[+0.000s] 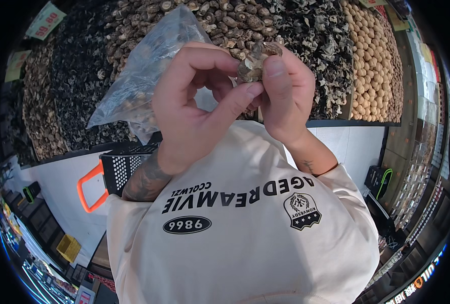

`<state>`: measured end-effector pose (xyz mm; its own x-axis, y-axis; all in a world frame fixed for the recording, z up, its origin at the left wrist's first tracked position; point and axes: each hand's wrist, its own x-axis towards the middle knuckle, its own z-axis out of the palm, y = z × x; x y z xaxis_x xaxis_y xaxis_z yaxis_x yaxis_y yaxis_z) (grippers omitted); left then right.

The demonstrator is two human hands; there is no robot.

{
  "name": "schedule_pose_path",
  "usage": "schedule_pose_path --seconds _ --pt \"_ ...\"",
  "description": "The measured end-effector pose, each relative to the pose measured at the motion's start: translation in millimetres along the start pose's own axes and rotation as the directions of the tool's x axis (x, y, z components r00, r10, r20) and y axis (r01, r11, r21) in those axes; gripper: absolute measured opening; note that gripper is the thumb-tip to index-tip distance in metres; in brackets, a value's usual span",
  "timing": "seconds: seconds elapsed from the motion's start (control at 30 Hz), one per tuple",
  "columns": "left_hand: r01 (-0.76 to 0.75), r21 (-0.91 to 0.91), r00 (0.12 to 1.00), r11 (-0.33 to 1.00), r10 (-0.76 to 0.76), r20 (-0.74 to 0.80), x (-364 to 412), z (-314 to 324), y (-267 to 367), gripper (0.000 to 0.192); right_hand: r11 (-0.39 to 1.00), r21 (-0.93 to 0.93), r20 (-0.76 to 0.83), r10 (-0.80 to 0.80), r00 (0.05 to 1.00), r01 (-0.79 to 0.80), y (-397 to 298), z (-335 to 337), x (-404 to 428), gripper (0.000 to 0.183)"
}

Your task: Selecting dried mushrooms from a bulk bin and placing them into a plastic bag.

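Note:
Between the fingertips of both hands is a dried mushroom (251,71), brown and wrinkled with a paler broken-looking part. My right hand (290,93) pinches it, thumb on the near face. On its left edge rest the thumb and index finger of my left hand (194,95), the other fingers curled. A clear plastic bag (141,72) lies just beyond my left hand, partly covered by it. Brown shapes show through the film, but I cannot tell whether they are inside or behind it. Beneath and past the hands spreads a heap of dried shiitake mushrooms (244,22).
Dried black fungus (333,45) fills bays on both sides of the mushrooms. Farther right are round tan nuts or dried fruit (367,68). A black basket (124,171) with an orange handle (81,190) stands below my left forearm. Price signs (46,21) stand at the back left.

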<state>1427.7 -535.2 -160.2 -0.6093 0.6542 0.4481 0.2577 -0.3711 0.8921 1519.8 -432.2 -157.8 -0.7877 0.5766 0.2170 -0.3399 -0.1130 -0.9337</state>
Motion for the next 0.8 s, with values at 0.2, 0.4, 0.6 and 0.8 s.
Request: schedule_pose_path --seconds 0.2,0.4,0.6,0.8 --pt "-0.119 0.260 0.985 0.958 0.147 -0.094 -7 -21 -19 0.025 0.948 -0.313 -0.165 -0.117 0.979 0.061 23 -43 21 0.029" --pt "0.152 0.685 0.988 0.712 -0.095 -0.120 -5 -34 -32 0.029 0.825 -0.551 -0.163 0.041 0.986 -0.126 84 -89 43 0.035" --pt "0.070 0.978 0.918 0.194 -0.397 0.013 16 -16 -81 0.047 0.799 -0.579 0.077 0.250 0.965 -0.161 145 -49 24 0.038" --pt "0.104 0.928 0.937 0.357 -0.348 0.029 3 -57 -59 0.040 0.854 -0.225 0.187 0.511 0.839 -0.470 137 -27 11 0.041"
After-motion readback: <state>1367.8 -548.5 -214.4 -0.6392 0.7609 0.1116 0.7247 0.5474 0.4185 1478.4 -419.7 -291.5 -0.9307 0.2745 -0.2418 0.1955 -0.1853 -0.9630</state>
